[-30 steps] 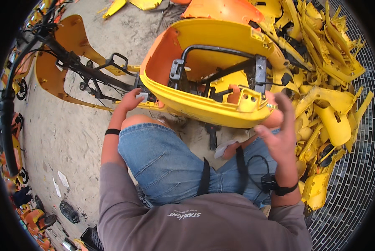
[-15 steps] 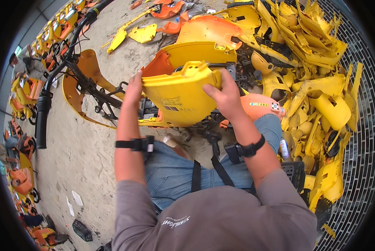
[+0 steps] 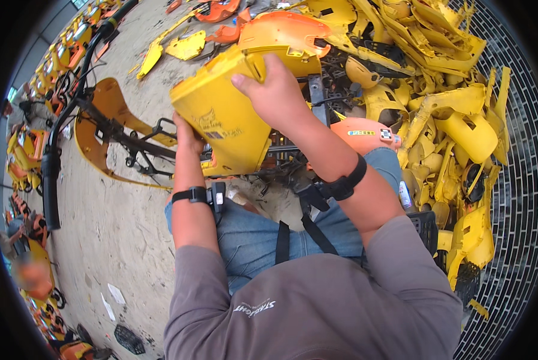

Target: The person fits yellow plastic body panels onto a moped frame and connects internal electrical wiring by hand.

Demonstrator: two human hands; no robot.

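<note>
Both hands hold a yellow plastic scooter body panel (image 3: pixel 218 99), tilted over the partly stripped scooter frame (image 3: pixel 137 135). My left hand (image 3: pixel 188 137) grips its lower left edge, with most of the fingers hidden behind it. Across its upper right edge my right hand (image 3: pixel 275 87) is closed, the thumb on the outer face and the other fingers out of sight. Dark printed marks show on that face. Behind the panel, another yellow shell stays on the scooter. A dark power drill (image 3: pixel 309 197) lies low between my knees, partly covered by my right forearm.
A large heap of yellow plastic panels (image 3: pixel 437 120) rises at the right beside a brick-patterned surface. Orange and yellow pieces lie on the sandy floor ahead. The scooter's black handlebar (image 3: pixel 51 174) reaches in at left. An orange part (image 3: pixel 359 133) stands by my right knee. More scooters and people line the far left.
The yellow panel has swung leftward and tilted, its right end rising. My right hand has moved up and left with it; my left hand has dropped lower along its edge.
</note>
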